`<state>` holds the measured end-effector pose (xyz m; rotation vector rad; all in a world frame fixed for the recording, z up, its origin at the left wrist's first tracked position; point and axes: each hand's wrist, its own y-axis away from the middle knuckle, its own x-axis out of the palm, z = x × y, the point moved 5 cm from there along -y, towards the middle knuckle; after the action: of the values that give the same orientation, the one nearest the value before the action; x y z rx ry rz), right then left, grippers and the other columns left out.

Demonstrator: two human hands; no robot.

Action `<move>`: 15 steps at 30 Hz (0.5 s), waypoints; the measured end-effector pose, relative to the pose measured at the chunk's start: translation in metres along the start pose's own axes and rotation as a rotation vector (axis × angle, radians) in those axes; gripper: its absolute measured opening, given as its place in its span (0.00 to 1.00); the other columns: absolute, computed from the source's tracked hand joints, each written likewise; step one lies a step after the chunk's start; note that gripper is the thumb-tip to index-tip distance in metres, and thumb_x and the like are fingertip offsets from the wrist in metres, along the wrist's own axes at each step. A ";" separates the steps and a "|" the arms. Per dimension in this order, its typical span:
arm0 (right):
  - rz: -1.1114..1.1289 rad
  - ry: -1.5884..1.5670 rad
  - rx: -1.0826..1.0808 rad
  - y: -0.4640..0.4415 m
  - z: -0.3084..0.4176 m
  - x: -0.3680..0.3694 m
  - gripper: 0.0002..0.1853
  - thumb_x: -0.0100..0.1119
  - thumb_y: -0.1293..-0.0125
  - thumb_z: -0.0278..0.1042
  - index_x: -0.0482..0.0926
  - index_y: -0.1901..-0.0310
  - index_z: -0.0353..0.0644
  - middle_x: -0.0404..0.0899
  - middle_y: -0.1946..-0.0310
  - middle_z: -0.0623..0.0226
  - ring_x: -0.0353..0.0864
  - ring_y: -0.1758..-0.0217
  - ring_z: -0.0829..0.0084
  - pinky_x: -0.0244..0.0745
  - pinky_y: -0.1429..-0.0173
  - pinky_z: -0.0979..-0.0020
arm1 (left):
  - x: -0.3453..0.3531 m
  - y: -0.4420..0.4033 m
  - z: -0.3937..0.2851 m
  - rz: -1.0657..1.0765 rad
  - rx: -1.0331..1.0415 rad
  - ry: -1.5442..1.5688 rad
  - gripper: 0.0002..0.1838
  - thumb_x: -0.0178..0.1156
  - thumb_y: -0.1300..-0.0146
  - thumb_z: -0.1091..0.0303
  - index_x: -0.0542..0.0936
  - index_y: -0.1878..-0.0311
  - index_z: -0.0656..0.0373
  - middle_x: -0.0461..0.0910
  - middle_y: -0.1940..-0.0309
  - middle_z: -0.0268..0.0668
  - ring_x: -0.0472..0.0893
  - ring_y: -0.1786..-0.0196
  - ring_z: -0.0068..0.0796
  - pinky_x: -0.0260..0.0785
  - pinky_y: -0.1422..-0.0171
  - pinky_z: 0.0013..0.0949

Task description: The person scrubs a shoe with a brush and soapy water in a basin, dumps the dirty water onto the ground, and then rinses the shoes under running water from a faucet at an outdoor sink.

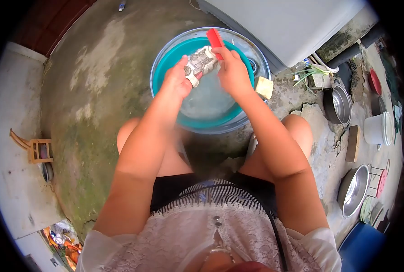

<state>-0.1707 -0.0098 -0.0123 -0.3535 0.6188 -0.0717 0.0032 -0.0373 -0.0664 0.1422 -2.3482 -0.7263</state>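
Observation:
Over a teal basin [193, 121] of cloudy water, my left hand [178, 79] grips one end of a pale shoe [202, 62] with a patterned surface. The fingers of my right hand [232, 72] are wrapped round a red brush [214, 38], held near the shoe's far end. Part of the brush is hidden by those fingers. The teal basin sits inside a larger metal basin [265, 53]. A yellowish block of soap [264, 87] rests at the right rim.
A grey-white cabinet [283, 27] stands behind the basins. To the right are a metal pot [338, 105], a white bucket [377, 128], a wooden block [353, 144] and a steel bowl [353, 190]. A small wooden chair [39, 150] is at the left wall.

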 end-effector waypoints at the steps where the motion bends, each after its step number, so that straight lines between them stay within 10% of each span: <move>1: -0.079 -0.068 -0.055 -0.003 0.005 -0.009 0.17 0.55 0.31 0.24 0.77 0.42 0.48 0.76 0.54 0.47 0.81 0.54 0.46 0.78 0.49 0.52 | -0.002 0.000 -0.004 0.018 -0.004 0.018 0.19 0.47 0.19 0.57 0.74 0.37 0.61 0.83 0.45 0.43 0.86 0.49 0.41 0.80 0.53 0.43; 7: 0.202 -0.169 0.066 -0.004 0.010 -0.015 0.42 0.79 0.44 0.41 0.71 0.28 0.50 0.76 0.48 0.60 0.76 0.63 0.71 0.78 0.51 0.67 | 0.005 0.003 -0.015 0.302 -0.136 0.240 0.19 0.47 0.19 0.51 0.79 0.43 0.52 0.84 0.55 0.39 0.85 0.57 0.39 0.79 0.62 0.41; 10: 0.358 -0.213 0.056 -0.001 0.013 -0.008 0.50 0.81 0.48 0.44 0.66 0.23 0.50 0.75 0.40 0.56 0.78 0.58 0.70 0.78 0.48 0.68 | 0.018 0.013 -0.013 0.241 -0.132 0.208 0.18 0.50 0.22 0.52 0.80 0.43 0.53 0.84 0.52 0.40 0.85 0.56 0.41 0.81 0.61 0.43; 15: 0.524 -0.325 -0.083 0.001 0.028 -0.014 0.54 0.82 0.53 0.48 0.65 0.23 0.49 0.74 0.36 0.49 0.77 0.36 0.57 0.70 0.30 0.61 | 0.022 0.026 -0.012 0.808 -0.370 0.263 0.21 0.52 0.25 0.50 0.80 0.41 0.55 0.83 0.42 0.44 0.84 0.43 0.46 0.82 0.46 0.51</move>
<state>-0.1659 0.0024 0.0165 -0.2663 0.3760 0.5058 -0.0038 -0.0274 -0.0326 -0.7778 -1.7510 -0.6507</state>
